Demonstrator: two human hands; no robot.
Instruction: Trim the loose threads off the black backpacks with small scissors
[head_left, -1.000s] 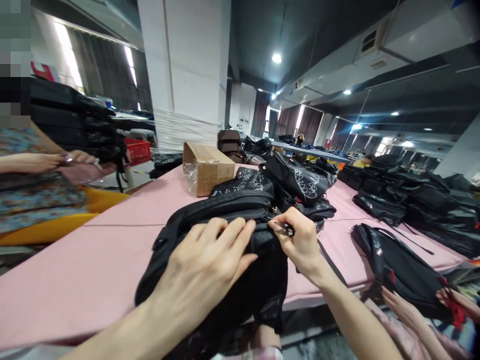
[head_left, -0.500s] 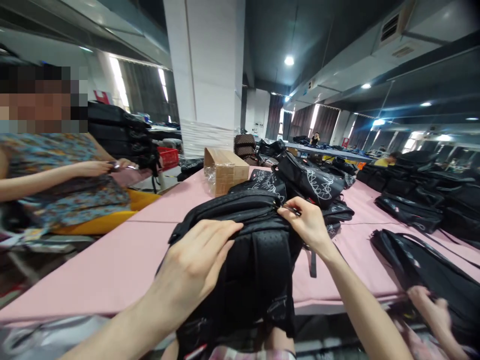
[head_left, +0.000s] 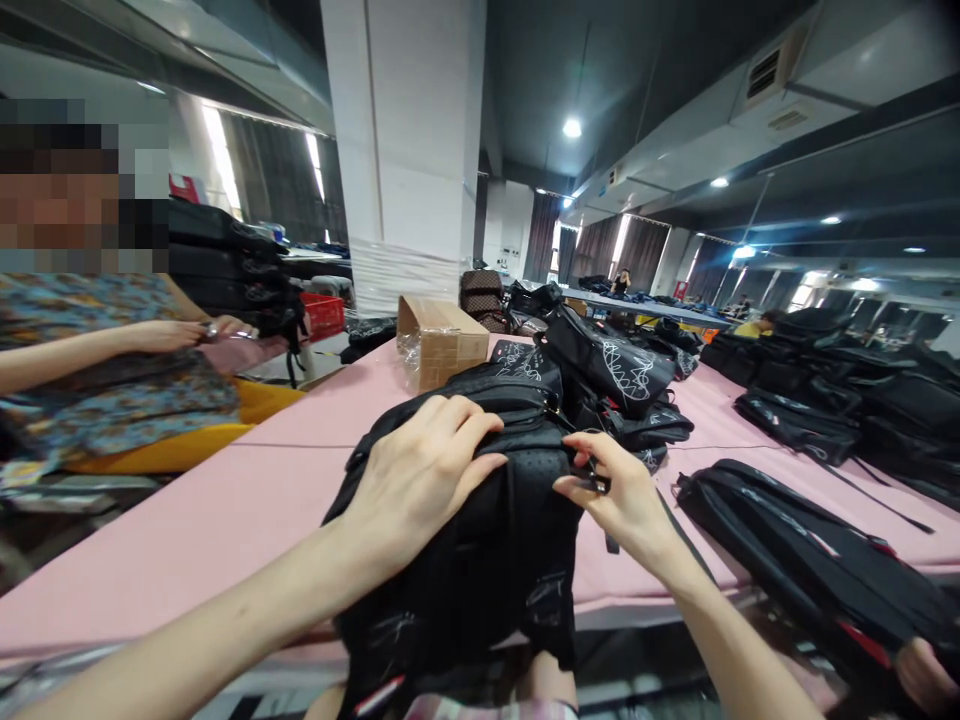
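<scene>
A black backpack (head_left: 480, 560) stands on my lap, leaning against the pink table edge, its padded shoulder straps facing me. My left hand (head_left: 431, 465) is closed over its upper edge, fingers and thumb gripping the fabric below the zipper (head_left: 517, 405). Just right of the top of a shoulder strap (head_left: 540, 500), my right hand (head_left: 619, 490) is curled around a small dark metal tool (head_left: 598, 484). Fingers hide most of this tool, so its exact kind is unclear. The right fingertips are close beside the backpack's right edge.
A cardboard box (head_left: 450, 355) and piled black backpacks with white line prints (head_left: 619, 370) lie beyond on the pink table (head_left: 277, 510). At right, another person's hand (head_left: 926, 675) touches a black backpack (head_left: 810, 550). A seated person (head_left: 112, 370) works at left.
My right hand has left the zipper end and moved slightly down and right. My left hand has slid up and right along the backpack's top. The right-hand neighbour's backpack has shifted toward me.
</scene>
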